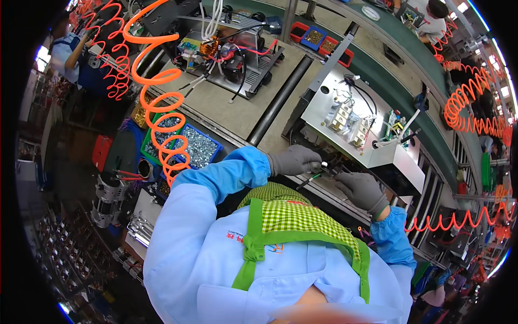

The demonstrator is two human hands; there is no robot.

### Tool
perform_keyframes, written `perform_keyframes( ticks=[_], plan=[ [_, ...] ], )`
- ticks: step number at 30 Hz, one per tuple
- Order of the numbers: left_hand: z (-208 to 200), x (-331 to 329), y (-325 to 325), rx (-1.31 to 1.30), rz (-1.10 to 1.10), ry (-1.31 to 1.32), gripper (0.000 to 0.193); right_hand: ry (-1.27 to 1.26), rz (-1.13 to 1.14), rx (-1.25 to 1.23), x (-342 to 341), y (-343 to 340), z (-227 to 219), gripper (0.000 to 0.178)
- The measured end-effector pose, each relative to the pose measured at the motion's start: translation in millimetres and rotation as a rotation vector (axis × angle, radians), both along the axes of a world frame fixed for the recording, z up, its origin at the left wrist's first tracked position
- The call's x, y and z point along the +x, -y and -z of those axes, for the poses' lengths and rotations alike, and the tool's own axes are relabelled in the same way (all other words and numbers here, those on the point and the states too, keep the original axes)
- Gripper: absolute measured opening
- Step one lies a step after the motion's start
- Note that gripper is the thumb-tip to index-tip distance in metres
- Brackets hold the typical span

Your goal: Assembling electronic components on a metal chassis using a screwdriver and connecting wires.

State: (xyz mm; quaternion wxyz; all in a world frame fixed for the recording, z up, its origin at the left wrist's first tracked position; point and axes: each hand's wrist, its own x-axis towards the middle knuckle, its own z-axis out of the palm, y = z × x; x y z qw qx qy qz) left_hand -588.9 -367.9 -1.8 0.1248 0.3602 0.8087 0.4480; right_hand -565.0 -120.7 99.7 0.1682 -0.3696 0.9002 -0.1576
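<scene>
My left hand [294,160], in a grey glove, is closed with its fingertips pinched together. Right at those fingertips is a small white piece [324,164], perhaps a connector, too small to make out. Across from it, my gloved right hand [362,191] has its fingers bent inward toward dark wires; what they grip is hidden. Between the hands a thin dark lead with a green part [309,180] slants down toward my apron. Just beyond both hands lies an open metal chassis [329,108] with terminal blocks [341,116], black cables and a small circuit board [395,123].
A second chassis with a copper coil [209,48] stands at the far left. Blue bin [199,144] and green bin [152,141] hold small metal parts. Orange coiled hoses [162,77] hang at left. More small bins [314,38] stand at the back; people work farther off.
</scene>
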Motion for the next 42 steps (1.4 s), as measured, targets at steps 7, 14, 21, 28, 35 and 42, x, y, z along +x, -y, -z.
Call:
perform_keyframes(
  ticks=[7, 14, 21, 28, 35, 42],
  plan=[
    [-38, 4, -8, 0.590, -0.140, 0.706, 0.030, -0.237, -0.122, 0.316, -57, 66, -47, 0.023],
    [-11, 8, 0, 0.744, -0.702, 0.833, 0.029, -0.158, -0.122, -0.142, -176, 55, -91, 0.039],
    [13, -11, -55, 1.689, -0.929, 1.063, 0.031, -0.043, 0.304, 0.077, -351, 2, 22, 0.049],
    [4, -8, -75, 1.628, -1.040, 1.080, 0.031, 0.485, 0.346, 0.078, -356, 9, 62, 0.076],
    [-60, 3, -66, 0.248, -0.670, 0.076, 0.040, 0.724, 0.059, -0.216, -323, -21, 2, 0.092],
    [-29, -58, -103, 0.913, -0.823, 0.755, 0.031, 0.707, 0.068, -0.245, -319, -55, 6, 0.090]
  ],
)
